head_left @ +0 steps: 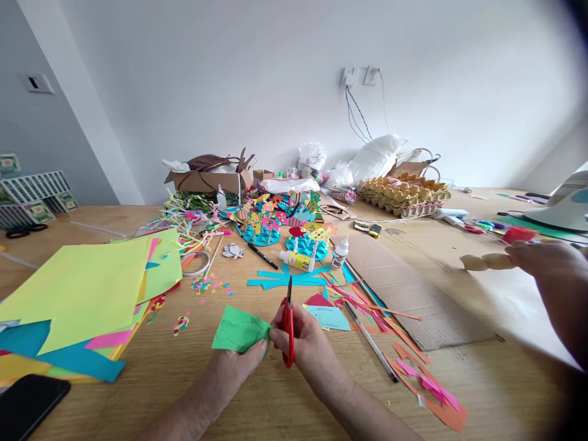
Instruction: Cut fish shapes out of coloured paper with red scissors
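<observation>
My left hand (245,358) pinches a piece of green paper (236,331) that carries drawn pencil lines. In my right hand (310,343) are red-handled scissors (288,337), their dark blades pointing up and away from me. The fingertips of both hands meet at the right edge of the green paper. Just beyond the scissors lie blue paper strips (275,280), and right of my right hand is a light blue paper piece (328,316) with a drawing on it.
Yellow sheets (87,288) and a black phone (32,401) lie at left. Beyond my hands are a glue bottle (340,254) and paper fish (298,231). Cardboard (404,288), a pen (372,343) and egg trays (404,193) are at right. Another person's hand (546,263) reaches in from the right.
</observation>
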The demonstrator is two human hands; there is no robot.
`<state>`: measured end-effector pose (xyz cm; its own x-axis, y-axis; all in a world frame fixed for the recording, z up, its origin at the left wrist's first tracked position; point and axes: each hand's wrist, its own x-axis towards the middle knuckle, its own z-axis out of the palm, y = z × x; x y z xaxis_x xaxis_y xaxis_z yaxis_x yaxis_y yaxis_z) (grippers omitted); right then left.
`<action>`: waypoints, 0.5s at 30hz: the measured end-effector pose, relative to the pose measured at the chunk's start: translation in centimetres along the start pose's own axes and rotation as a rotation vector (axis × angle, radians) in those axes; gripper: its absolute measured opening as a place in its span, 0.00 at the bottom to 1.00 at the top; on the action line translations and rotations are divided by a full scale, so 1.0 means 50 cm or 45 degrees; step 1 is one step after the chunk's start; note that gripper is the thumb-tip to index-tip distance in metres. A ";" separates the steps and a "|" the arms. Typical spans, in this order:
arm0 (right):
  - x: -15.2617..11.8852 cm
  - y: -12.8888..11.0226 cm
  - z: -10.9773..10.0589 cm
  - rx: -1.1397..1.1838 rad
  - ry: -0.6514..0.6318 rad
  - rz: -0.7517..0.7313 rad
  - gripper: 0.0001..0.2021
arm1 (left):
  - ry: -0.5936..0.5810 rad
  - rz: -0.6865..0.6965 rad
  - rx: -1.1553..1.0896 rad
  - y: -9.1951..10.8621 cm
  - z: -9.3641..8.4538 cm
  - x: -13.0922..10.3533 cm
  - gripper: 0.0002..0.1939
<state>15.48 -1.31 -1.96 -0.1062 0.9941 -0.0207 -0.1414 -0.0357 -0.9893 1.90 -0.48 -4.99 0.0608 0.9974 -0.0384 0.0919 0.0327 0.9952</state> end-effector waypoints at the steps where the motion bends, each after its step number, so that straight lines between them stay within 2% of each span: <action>1: 0.000 0.001 0.001 -0.002 0.004 -0.001 0.16 | -0.017 -0.016 0.040 0.009 0.000 -0.003 0.10; 5: -0.001 0.004 0.004 0.010 0.011 -0.007 0.17 | -0.047 -0.110 0.107 0.039 -0.003 -0.021 0.11; 15: -0.017 -0.011 0.007 0.080 -0.073 0.020 0.16 | 0.000 -0.022 0.174 0.051 -0.003 -0.029 0.15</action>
<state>15.30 -2.19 -1.35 -0.1650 0.9860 -0.0259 -0.2008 -0.0593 -0.9778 1.88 -1.82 -2.41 0.0579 0.9968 -0.0550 0.2277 0.0405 0.9729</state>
